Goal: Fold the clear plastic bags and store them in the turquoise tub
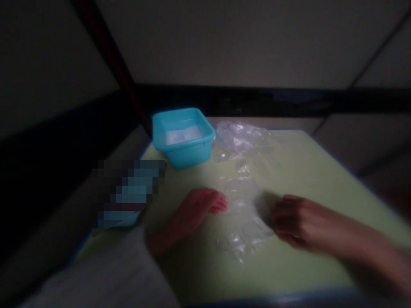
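Observation:
A clear plastic bag (239,214) lies flat and wrinkled on the light green table (321,171), between my two hands. At its left edge is my left hand (207,201), fingers bent together with the tips by the plastic; whether they grip it is hidden. My right hand (292,220) is on the other side, near the bag's right edge. Its fingers are curled in and slightly smeared by motion, and I cannot make out what, if anything, is in them.
A turquoise plastic basin (189,154) with white flat pieces (183,134) inside stands at the back left. Beside it lies a heap of crumpled clear plastic bags (239,139). A pixelated bluish object (135,192) is at the left table edge. The scene is dim.

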`<state>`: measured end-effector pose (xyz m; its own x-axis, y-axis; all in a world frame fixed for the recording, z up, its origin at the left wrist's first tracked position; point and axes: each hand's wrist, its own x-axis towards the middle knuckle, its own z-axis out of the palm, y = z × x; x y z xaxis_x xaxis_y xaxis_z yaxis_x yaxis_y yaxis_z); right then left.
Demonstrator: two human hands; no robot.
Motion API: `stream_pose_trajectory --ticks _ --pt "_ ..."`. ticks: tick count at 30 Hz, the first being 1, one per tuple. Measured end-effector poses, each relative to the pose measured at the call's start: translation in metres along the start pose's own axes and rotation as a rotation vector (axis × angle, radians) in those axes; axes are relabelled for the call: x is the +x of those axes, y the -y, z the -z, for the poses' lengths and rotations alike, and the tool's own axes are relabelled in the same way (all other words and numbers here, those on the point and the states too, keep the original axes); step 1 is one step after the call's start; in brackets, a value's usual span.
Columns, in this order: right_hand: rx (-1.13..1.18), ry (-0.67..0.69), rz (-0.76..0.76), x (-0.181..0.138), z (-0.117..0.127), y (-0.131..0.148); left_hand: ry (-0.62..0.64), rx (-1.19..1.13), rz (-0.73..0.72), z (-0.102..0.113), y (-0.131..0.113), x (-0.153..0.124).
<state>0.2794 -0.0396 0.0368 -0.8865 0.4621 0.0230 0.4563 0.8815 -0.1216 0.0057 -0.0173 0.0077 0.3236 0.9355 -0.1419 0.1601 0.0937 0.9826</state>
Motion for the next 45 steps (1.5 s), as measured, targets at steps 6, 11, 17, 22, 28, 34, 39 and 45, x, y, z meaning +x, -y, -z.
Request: stream_pose_trajectory --ticks 6,11,17,22,28,34,39,45 --pt "0.058 -0.001 -0.031 0.0 -0.001 0.001 0.009 0.005 -0.002 0.002 0.003 0.002" --pt "0.203 -0.017 -0.093 -0.005 0.009 0.002 0.02 0.025 0.012 0.002 0.003 0.003" --pt "0.307 -0.055 -0.112 -0.009 0.014 -0.002 0.006 0.026 0.011 0.001 0.005 0.003" --pt "0.236 -0.131 0.045 -0.005 -0.003 -0.012 0.008 0.042 0.013 -0.001 0.003 0.002" --pt "0.022 -0.296 0.211 0.004 -0.021 -0.019 0.012 0.05 0.003 -0.002 0.006 0.005" --pt "-0.021 -0.324 0.208 0.008 -0.021 -0.024 0.014 0.058 -0.013 -0.001 0.006 0.005" --pt "-0.07 -0.359 0.233 0.009 -0.024 -0.029 0.023 0.062 -0.013 -0.001 0.003 0.004" --pt "0.012 -0.321 0.23 0.007 -0.032 -0.036 -0.019 0.136 -0.038 0.003 -0.003 0.003"
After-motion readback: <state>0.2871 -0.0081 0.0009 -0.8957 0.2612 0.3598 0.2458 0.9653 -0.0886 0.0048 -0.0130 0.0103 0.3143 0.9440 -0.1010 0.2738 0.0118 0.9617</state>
